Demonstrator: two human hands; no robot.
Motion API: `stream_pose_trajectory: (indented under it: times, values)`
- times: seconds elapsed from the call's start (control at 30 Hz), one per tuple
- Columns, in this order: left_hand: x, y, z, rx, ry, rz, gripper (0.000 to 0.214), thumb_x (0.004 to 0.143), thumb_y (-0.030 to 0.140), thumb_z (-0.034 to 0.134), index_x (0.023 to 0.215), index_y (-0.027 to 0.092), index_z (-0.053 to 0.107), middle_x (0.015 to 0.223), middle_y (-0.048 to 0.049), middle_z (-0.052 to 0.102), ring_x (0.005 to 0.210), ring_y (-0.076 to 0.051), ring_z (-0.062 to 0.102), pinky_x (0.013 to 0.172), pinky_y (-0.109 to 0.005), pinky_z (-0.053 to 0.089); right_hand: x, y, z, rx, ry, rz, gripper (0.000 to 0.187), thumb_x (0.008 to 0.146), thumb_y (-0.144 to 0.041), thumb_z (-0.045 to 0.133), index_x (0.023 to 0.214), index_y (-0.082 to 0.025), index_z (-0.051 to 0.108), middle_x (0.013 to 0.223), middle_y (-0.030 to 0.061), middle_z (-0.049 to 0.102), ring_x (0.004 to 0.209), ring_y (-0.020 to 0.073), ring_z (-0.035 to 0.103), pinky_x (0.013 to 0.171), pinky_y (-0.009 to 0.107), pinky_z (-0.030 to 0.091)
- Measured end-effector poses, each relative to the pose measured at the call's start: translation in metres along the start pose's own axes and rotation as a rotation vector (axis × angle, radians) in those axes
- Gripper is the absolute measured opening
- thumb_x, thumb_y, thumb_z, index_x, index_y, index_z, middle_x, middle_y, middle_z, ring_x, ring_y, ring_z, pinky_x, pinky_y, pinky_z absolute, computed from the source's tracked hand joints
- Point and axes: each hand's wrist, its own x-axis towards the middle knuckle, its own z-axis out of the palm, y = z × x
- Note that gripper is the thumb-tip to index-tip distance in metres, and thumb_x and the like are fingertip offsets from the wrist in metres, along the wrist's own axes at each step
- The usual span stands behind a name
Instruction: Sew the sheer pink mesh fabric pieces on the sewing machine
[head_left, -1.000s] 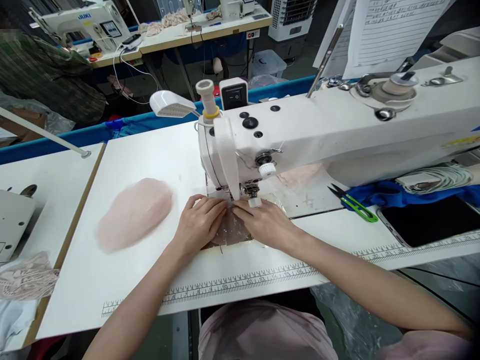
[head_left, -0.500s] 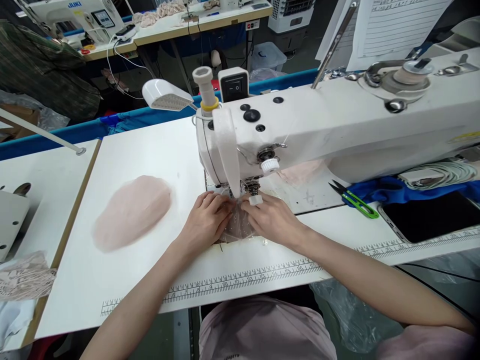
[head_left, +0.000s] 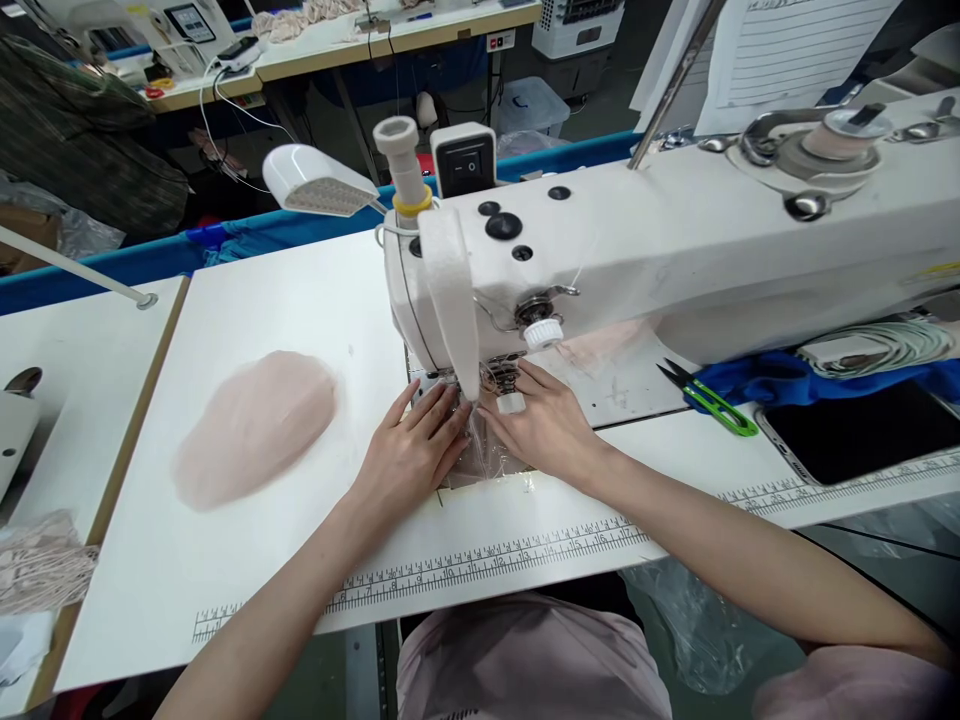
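Sheer fabric shows between one flat-spread left hand and one splayed right hand.

Grey floor, white-topped worktable at the back, translucent plastic bin nearby, white slatted unit

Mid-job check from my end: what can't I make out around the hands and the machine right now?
All in the head view:
- Needle tip: hidden by the sewing machine's head parts and the fingers.
- Right hand: some fingers partly covered by machine parts.
- Sheer material: partly hidden under the left hand.
- Papers: writing too small and blurred; top edge cut off.
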Motion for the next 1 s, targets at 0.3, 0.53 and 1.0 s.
stream_pose_trajectory:
  times: [0.3,0.53,1.0]
  values:
    - [0.0001,0.0037,0.0009,0.011,0.007,-0.019,0.03,0.095,0.025,0.05,0.118,0.011,0.063,0.125,-0.0143,0.064,0.12,-0.028,0.058,0.109,-0.051,0.038,0.0011,0.0025,0.0008,0.017,0.019,0.005,0.016,0.09,-0.017,0.054,0.089,-0.015,0.069,0.098,0.0092,0.072,0.099,0.021,0.061,0.099,0.037,0.046]
    - [0.0,0.0042,0.0015,0.02,0.003,-0.024,0.03,0.095,0.025,0.051,0.119,0.012,0.063,0.124,-0.0138,0.064,0.121,-0.027,0.057,0.111,-0.051,0.036,0.0005,0.0028,-0.0005,0.036,0.015,-0.001,0.02,0.092,-0.021,0.055,0.095,-0.013,0.072,0.097,0.01,0.072,0.099,0.0213,0.062,0.1,0.037,0.046]
    - [-0.0011,0.0056,0.0062,0.04,0.006,-0.053,0.033,0.096,0.026,0.048,0.122,0.012,0.06,0.127,-0.0133,0.063,0.122,-0.027,0.056,0.111,-0.051,0.036,-0.0027,0.0021,-0.0006,0.058,0.033,-0.048,0.018,0.091,-0.019,0.055,0.09,-0.013,0.072,0.099,0.0105,0.072,0.1,0.0216,0.062,0.103,0.04,0.045]
